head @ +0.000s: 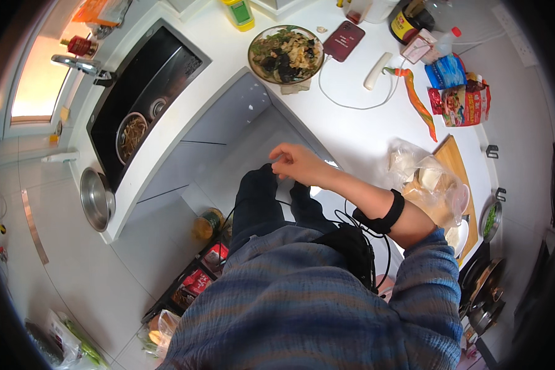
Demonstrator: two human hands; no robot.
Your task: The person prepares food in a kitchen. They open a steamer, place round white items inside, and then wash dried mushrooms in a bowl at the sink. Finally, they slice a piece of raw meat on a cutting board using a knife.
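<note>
My right hand (pixel 289 162) hangs in the air over the grey floor, in front of my dark trousers (pixel 257 196). Its fingers are loosely curled and somewhat apart, with nothing in them. My left hand is out of view. Beyond the right hand, on the white countertop (pixel 351 125), stands a plate of cooked food (pixel 286 55) with egg and dark pieces. A dark red smartphone (pixel 345 40) lies beside it with a white cable (pixel 351 106) plugged in. Right of these are a white vegetable piece (pixel 378 70) and a long red-green chili pepper (pixel 417 101).
At left, a black sink (pixel 143 88) holds a bowl of brownish strands (pixel 132 138). A metal basin (pixel 95 199) sits at the counter's end. A plastic bag of pale food (pixel 425 178) rests by a wooden board (pixel 453 159). Black cables (pixel 351 215) hang beside my body.
</note>
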